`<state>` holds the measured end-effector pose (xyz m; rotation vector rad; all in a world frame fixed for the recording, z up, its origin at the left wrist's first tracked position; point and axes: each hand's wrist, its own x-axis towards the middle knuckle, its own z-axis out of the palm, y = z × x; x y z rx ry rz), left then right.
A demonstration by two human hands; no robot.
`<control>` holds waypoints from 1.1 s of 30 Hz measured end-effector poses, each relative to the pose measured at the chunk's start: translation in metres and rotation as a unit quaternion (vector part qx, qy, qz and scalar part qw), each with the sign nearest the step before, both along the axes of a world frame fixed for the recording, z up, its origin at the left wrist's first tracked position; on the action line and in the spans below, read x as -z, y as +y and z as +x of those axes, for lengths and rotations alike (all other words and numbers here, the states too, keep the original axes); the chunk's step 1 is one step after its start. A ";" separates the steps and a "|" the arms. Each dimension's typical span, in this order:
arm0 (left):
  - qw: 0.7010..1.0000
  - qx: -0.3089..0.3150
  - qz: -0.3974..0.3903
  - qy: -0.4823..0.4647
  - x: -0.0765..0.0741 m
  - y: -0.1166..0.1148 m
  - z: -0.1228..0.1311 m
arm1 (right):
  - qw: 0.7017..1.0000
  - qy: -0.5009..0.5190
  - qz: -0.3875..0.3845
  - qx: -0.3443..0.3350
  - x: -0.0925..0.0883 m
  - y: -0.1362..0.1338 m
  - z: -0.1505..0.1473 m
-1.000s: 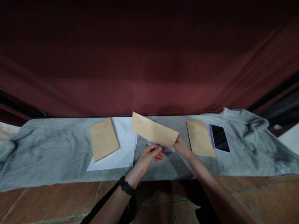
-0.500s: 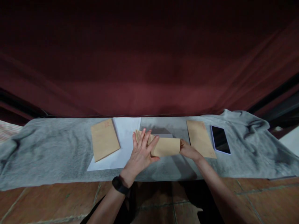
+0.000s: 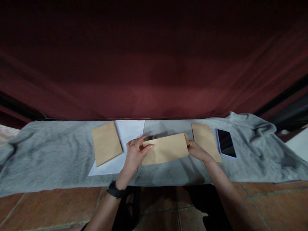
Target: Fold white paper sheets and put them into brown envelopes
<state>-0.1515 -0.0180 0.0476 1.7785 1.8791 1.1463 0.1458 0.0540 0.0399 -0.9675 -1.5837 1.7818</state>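
Note:
A brown envelope [image 3: 166,148] is held lengthwise in front of me, just above a grey cloth [image 3: 48,157]. My left hand [image 3: 135,153] pinches its left end, thumb and fingers closed on the paper, with a black watch on the wrist. Its right end is gripped by my right hand [image 3: 196,150]. The white folded paper seen earlier is hidden behind the envelope.
A second brown envelope [image 3: 106,142] lies on white sheets [image 3: 127,134] to the left. A third brown envelope [image 3: 205,141] and a dark phone [image 3: 225,143] lie to the right. A dark red curtain [image 3: 154,64] hangs behind. Terracotta floor tiles [image 3: 48,208] are in front.
The envelope came down from a raised tilt and now faces me flat. My left hand went from below it to flat on top, then to a grip on its left end.

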 end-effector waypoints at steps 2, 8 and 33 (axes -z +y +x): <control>0.993 -0.004 -0.036 -0.117 0.003 0.006 -0.010 | 1.000 -0.003 0.000 0.004 0.000 0.001 0.000; 0.941 0.010 -0.129 -0.312 -0.017 0.011 -0.023 | 0.999 -0.030 -0.025 0.012 -0.002 0.002 -0.002; 0.943 0.234 -0.094 0.215 0.008 0.003 0.023 | 0.996 0.015 -0.083 0.001 0.007 -0.014 -0.027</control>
